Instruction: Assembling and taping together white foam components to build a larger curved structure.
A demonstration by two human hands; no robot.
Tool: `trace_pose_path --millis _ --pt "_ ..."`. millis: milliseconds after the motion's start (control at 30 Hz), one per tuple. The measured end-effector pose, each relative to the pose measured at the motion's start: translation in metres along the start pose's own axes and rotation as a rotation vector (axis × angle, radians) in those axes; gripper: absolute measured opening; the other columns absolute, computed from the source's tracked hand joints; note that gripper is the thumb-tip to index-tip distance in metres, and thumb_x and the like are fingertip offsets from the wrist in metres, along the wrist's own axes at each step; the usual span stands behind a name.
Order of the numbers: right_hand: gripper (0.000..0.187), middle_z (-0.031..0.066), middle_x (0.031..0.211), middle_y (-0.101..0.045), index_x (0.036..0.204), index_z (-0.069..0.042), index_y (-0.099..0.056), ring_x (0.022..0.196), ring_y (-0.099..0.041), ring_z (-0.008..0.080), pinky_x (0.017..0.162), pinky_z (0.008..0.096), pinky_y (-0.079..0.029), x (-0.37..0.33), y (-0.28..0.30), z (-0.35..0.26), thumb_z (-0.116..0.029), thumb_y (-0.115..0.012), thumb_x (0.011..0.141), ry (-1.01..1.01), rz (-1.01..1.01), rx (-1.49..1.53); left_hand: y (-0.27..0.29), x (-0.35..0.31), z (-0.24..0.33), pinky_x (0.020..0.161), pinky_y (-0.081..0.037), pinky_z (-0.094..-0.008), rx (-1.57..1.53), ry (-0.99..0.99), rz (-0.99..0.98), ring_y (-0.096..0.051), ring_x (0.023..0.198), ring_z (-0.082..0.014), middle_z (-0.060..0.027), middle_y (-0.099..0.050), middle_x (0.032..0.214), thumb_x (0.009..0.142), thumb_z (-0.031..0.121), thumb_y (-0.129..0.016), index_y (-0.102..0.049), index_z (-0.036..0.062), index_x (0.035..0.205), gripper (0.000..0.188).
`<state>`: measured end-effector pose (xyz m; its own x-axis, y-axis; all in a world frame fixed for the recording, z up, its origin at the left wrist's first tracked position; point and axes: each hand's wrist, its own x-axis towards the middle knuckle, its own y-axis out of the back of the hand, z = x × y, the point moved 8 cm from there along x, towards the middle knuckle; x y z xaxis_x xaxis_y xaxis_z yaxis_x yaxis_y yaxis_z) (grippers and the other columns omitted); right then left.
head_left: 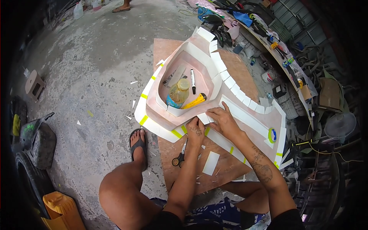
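Note:
A large pinkish mould-like panel (249, 115), edged with white card strips and yellow-green tape, lies on a brown board (168, 50). At its near edge my left hand (195, 130) is closed, pinching a small white card piece (203, 118). My right hand (223, 120) rests beside it with fingers spread, touching the card piece and the panel. Inside the panel's recess sit a plastic bottle (178, 94) with a yellowish cap, a black-and-white marker (193, 81) and a yellow utility knife (195, 101). Scissors (178, 160) lie left of my left forearm.
A tape roll (272, 135) rests on the panel's right part. A loose white card rectangle (211, 163) lies between my forearms. Along the right runs a cluttered bench (264, 46); a fan (340, 125) stands beyond. At left are a stool (35, 85) and yellow container (61, 209).

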<state>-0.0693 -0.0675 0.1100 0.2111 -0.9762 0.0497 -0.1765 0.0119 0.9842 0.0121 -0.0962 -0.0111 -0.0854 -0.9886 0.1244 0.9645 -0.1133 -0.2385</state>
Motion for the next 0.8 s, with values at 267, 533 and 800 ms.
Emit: trace_pose_path --millis 267,533,800 --pt "0.044 0.0087 0.114 -0.062 0.114 -0.006 -0.063 0.112 -0.056 0.0256 0.114 0.0536 -0.022 -0.002 0.006 0.005 -0.005 -0.074 0.071 -0.039 0.047 0.133 -0.004 -0.001 -0.002 0.052 -0.05 -0.0307 -0.077 0.067 -0.042 -0.063 0.054 -0.0205 -0.014 -0.064 0.065 0.094 0.012 -0.053 -0.063 -0.0059 0.083 0.023" --pt "0.04 0.0115 0.109 -0.061 0.113 -0.005 -0.063 0.108 -0.056 0.0293 0.113 0.0533 -0.024 -0.002 0.006 0.0 -0.005 -0.069 0.073 -0.043 0.099 0.068 -0.003 0.0 0.0 0.052 -0.05 -0.0325 -0.038 0.045 -0.035 -0.063 0.053 -0.0211 -0.0138 -0.065 0.064 0.093 0.012 -0.052 -0.063 -0.0066 0.082 0.025" --pt "0.038 0.0124 0.108 -0.062 0.112 -0.004 -0.063 0.108 -0.057 0.0304 0.112 0.0535 -0.024 -0.003 0.008 0.008 -0.006 -0.067 0.074 -0.067 0.129 0.149 -0.008 0.0 -0.002 0.055 -0.053 -0.029 0.021 0.038 -0.068 -0.065 0.057 -0.0184 -0.0131 -0.067 0.069 0.094 0.009 -0.051 -0.064 -0.0075 0.09 0.021"
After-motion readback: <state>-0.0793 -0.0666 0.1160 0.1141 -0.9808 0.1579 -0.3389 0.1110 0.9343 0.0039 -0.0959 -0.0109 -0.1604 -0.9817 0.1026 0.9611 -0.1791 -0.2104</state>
